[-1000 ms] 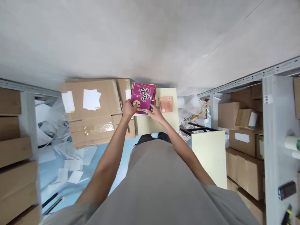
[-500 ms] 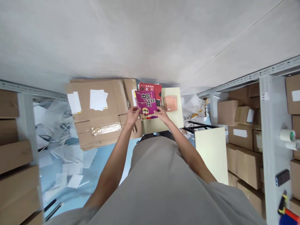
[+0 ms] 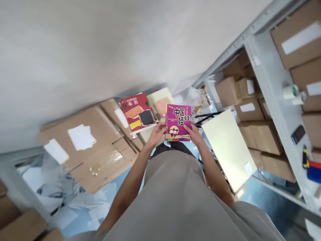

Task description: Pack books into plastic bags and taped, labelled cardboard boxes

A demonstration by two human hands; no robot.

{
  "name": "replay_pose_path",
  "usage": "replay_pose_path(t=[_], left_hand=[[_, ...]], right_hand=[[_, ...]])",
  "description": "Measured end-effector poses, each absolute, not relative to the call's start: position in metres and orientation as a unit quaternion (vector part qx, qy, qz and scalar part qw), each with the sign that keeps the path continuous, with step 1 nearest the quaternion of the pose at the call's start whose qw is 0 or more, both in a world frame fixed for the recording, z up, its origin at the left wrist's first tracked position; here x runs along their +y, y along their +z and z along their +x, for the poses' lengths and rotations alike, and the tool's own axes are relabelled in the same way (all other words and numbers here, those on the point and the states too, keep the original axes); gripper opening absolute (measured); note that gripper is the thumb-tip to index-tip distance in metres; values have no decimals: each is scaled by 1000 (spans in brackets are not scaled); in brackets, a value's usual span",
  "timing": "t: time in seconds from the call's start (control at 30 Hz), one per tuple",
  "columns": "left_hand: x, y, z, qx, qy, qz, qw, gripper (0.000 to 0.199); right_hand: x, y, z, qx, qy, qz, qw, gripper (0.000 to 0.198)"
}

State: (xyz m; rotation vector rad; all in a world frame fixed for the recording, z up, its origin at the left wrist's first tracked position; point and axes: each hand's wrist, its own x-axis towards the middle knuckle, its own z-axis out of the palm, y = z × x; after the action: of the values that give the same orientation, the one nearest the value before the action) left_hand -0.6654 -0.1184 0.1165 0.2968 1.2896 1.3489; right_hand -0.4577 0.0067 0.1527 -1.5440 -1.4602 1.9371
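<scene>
A purple book [image 3: 178, 121] with large Chinese characters and cartoon figures on its cover is held up in front of my body. My left hand [image 3: 157, 133] grips its lower left edge, while my right hand [image 3: 193, 132] has the right edge, thumb on the cover. To the left, a large red book [image 3: 135, 103] lies on the cream tabletop [image 3: 164, 93], with another book's edge showing beneath it. A smaller orange-pink book [image 3: 160, 103] rests on the same top, partly hidden behind the purple one.
Flattened cardboard [image 3: 100, 137] with white paper sheets [image 3: 81, 136] extends to the left. A cream board [image 3: 228, 147] stands at my right, near shelves of cardboard boxes [image 3: 260, 137]. Tape rolls [image 3: 291, 92] are on the shelf post. Loose paper and plastic [image 3: 62, 190] litter the blue floor.
The view has turned to the right. The purple book, held in both hands, has moved right, off the red book, whose cover is now uncovered.
</scene>
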Motion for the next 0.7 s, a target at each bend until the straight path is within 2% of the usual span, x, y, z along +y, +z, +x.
replay_pose_path(t=[0.17, 0.33, 0.5, 0.7], left_hand=[[-66, 129, -621, 491, 489, 217, 688, 62], [-23, 153, -567, 452, 407, 276, 745, 69], [9, 171, -499, 422, 327, 302, 790, 69], [44, 175, -394, 444, 306, 314, 782, 69]], right_hand=[[-10, 199, -382, -432, 623, -595, 267, 76], [-32, 219, -319, -357, 583, -626, 375, 73], [-36, 219, -255, -322, 573, -611, 441, 70], [-17, 211, -156, -290, 575, -594, 482, 72]])
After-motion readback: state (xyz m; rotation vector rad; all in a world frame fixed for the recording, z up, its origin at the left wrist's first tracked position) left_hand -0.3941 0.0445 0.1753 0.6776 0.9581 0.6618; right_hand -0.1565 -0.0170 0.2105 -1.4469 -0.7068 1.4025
